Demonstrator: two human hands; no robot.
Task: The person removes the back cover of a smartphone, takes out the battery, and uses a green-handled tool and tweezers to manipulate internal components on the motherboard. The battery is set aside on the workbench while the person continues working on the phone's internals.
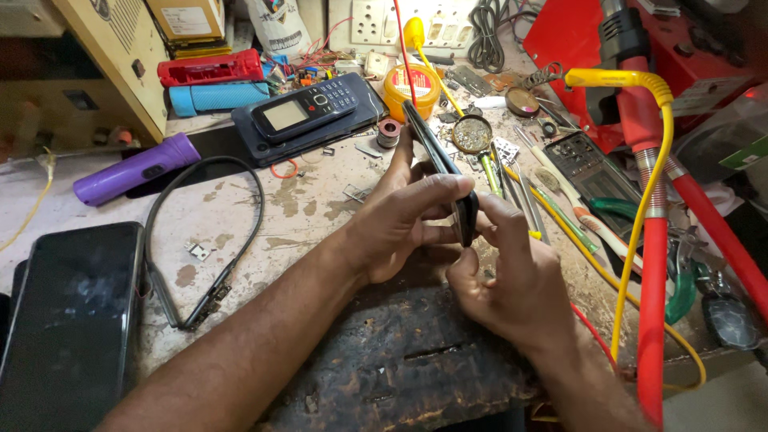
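Object: slim black phone, seen edge-on.
Pose: held on its long edge, clear of the bench, far end tilted up and away.
Contact: left hand wraps its side; right hand pinches the near end.
Location: above the dark scarred work block.

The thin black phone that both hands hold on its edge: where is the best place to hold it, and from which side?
Judging by its pose, the thin black phone is best held by its two broad flat faces near the lower end, from the left side, as the left hand does. It stands on its narrow edge and tilts away. The right hand can steady the bottom corner.
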